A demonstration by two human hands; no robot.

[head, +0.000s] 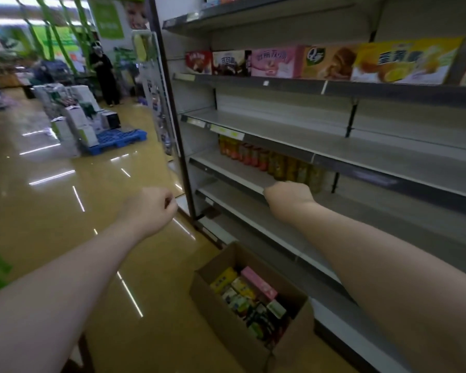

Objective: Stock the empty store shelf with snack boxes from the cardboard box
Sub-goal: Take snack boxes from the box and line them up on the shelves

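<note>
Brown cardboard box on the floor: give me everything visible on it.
The brown cardboard box is plain corrugated card, open at the top, sitting upright on the glossy yellow floor by the foot of the grey metal shelf unit. It holds a jumble of small snack boxes in yellow, pink, green and dark colours, which do not reach the rim. Neither hand touches it; both arms reach out above it.

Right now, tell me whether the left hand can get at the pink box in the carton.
Probably yes. The left hand holds nothing, the cardboard box is open-topped, and the pink box lies on top, uncovered; the hand would need to come down to it.
</note>
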